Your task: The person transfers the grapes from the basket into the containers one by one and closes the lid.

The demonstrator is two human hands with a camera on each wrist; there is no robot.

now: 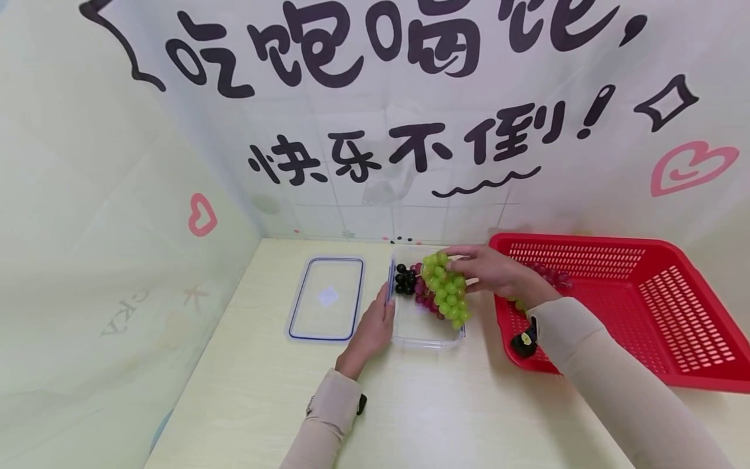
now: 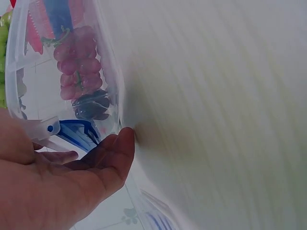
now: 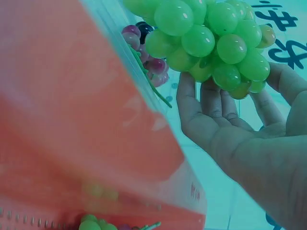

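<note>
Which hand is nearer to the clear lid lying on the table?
Left. The left hand is between the lid and the container; the right hand is farther, at the container's opposite side, holding green grapes.

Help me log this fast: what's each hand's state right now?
Left hand: holding the side of the clear box.
Right hand: holding a bunch of green grapes.

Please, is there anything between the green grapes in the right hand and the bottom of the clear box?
Yes: the red grapes lie in the box, seemingly partly beneath the green grapes. The lid is off, left of the box.
</note>
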